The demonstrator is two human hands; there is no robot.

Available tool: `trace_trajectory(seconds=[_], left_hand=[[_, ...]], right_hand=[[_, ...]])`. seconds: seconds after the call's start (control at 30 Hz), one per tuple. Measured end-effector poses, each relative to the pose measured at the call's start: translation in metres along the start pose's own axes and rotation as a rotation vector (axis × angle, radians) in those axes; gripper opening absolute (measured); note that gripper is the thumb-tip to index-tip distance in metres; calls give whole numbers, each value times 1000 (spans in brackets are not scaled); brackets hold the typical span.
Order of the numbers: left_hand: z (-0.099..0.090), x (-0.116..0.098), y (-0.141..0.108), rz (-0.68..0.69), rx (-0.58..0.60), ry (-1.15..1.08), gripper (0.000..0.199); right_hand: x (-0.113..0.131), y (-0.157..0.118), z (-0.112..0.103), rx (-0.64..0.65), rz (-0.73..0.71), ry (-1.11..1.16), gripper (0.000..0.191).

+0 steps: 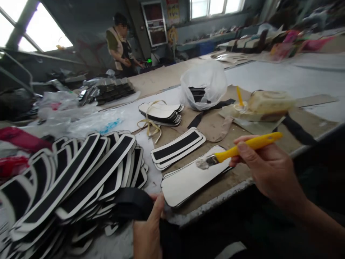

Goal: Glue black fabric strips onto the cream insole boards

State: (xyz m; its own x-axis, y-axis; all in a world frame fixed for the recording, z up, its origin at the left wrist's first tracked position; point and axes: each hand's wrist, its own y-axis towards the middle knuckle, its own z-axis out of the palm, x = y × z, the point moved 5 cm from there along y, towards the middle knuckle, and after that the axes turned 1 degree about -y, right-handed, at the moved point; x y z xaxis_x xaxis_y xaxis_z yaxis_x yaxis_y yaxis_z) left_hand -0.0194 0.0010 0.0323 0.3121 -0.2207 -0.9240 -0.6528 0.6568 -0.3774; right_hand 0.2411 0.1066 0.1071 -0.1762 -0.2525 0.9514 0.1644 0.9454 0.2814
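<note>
My right hand (265, 169) is closed round the yellow handle of a brush (248, 145), whose whitish bristles touch the top of a stack of white curved pieces (185, 181) near the table edge. My left hand (152, 223) is at the near left end of that stack, holding a black roll-like object (133, 203); its fingers are partly hidden. Just behind the stack lie a few white-rimmed pieces with black centres (178, 147). A large pile of similar pieces (72, 180) spreads over the left.
Farther back are a tied bundle of white pieces (160, 113), a plastic bag (203, 86) with black pieces, and a yellowish container (271, 102) beside a second yellow handle (239, 95). A person (121, 46) stands at the back left. The table's front edge (215, 198) runs diagonally.
</note>
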Motion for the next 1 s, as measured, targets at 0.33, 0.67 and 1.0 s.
trace_trajectory(seconds=[0.33, 0.67, 1.0], left_hand=[[4, 15, 16, -25, 147, 96, 45], [-7, 25, 17, -32, 7, 257, 37], [-14, 32, 18, -71, -64, 352, 36]], right_hand=[[-48, -43, 66, 168, 431, 249, 33], [-33, -31, 39, 89, 137, -129, 22], [-7, -10, -11, 9, -442, -585, 8]])
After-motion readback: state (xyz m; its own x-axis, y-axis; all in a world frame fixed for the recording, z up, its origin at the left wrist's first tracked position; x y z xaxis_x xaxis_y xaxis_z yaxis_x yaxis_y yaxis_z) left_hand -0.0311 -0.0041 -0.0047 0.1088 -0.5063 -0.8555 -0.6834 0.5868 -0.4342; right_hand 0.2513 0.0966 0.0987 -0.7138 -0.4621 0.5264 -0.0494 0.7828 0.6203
